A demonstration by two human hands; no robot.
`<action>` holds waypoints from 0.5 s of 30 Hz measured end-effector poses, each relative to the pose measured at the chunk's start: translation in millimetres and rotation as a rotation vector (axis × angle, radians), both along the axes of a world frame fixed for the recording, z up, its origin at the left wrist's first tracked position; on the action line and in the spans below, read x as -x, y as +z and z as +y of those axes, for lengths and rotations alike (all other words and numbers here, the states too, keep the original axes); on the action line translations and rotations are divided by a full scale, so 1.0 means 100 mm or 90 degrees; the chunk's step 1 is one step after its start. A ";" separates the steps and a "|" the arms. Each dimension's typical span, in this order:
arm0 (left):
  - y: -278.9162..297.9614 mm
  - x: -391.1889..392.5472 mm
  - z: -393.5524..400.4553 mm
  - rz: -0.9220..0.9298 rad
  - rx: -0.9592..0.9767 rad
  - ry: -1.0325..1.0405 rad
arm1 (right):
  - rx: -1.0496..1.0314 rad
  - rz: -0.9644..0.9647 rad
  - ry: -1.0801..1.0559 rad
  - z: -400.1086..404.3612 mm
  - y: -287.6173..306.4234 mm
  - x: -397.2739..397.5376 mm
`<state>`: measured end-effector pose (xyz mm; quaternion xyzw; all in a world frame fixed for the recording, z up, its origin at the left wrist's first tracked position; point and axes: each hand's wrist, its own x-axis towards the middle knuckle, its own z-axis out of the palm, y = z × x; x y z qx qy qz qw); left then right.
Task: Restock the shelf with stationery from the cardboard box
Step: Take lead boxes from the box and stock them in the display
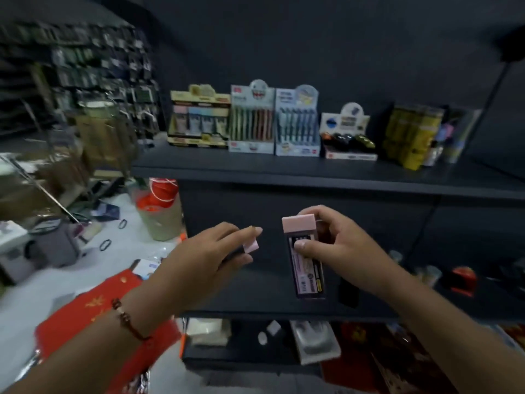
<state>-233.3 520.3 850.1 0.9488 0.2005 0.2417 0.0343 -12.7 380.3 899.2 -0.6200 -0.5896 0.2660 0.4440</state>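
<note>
Right hand [329,240] pinches pink pack [305,257] upright w/ thumb; left hand [216,248] pinches small pink piece [251,245].

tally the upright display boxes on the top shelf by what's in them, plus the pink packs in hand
Pen display boxes: 2
Pastel-pack display box: 1
Display box of dark rounded items: 1
Pink packs in hand: 2, left hand holds one, right hand holds one
Total: 6

- Up on the shelf [284,169], display boxes [247,120] stand side by side in a row.
- Below and in front, left hand [210,251] sits left of right hand [335,240], small packs between them.
</note>
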 end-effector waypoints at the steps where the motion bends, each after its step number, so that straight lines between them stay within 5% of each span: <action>1: 0.01 0.12 0.21 0.006 -0.015 0.010 | -0.013 -0.005 0.011 0.25 0.03 0.06; 15: 0.56 0.47 2.64 -0.032 -0.077 0.104 | -0.157 -0.067 0.023 2.92 0.63 0.24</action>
